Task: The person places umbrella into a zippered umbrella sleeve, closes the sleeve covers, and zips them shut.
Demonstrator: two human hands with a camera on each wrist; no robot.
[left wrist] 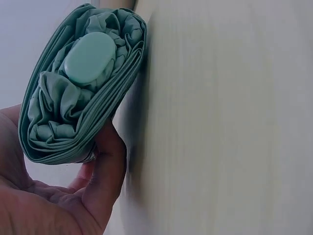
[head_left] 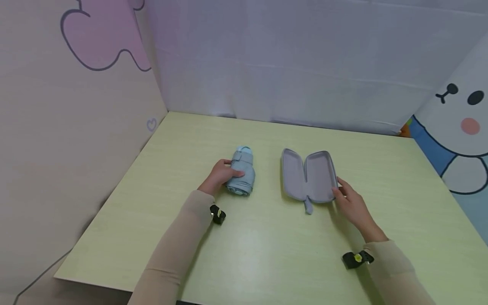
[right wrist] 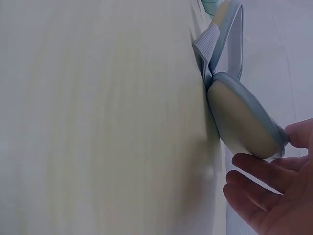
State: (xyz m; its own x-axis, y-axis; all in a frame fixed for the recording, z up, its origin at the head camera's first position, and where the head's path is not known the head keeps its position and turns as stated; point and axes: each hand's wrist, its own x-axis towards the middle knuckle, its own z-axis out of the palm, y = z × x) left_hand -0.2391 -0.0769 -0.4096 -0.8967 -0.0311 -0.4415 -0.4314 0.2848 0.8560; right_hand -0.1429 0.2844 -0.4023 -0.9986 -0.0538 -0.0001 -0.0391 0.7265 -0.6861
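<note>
Pale yellow-green table [head_left: 267,250], smooth, faintly streaked, with a soft glare toward the front. Its back edge runs along a creased whitish cloth [head_left: 289,63]; its left edge slants beside a wall [head_left: 76,135] with pink and heart-shaped drawings; its right edge meets a painted panel [head_left: 467,131]. Front edge shows low at left.

Folded umbrella [head_left: 248,168], blue-green, lies left of mid-table, well in from every edge. Grey case [head_left: 320,178], spread open, sits to its right, a plain strip of tabletop between them. More tabletop behind both, and a broad stretch in front, between the forearms.

Left hand [head_left: 219,176] grips the umbrella from its left side, thumb over the top, fingers at the side and below. Whether the umbrella's underside rests fully on the table, cannot tell. Right hand [head_left: 354,207] pinches the near right corner of the case, thumb and index finger meeting the rim, other fingers loosely bent. Hands well apart.

Umbrella: thin crinkled fabric, flat layers wrapped round tight puckers, a band [head_left: 242,156] near the far end; smooth oval end cap [left wrist: 90,58] among the folds. Case: two rounded, shallow halves in a V, the right one tilted up off the table, piped rim, short ribbed tab [head_left: 308,206] pointing toward the person. Beige sleeves [head_left: 167,250], small black devices [head_left: 218,214] at both wrists.
</note>
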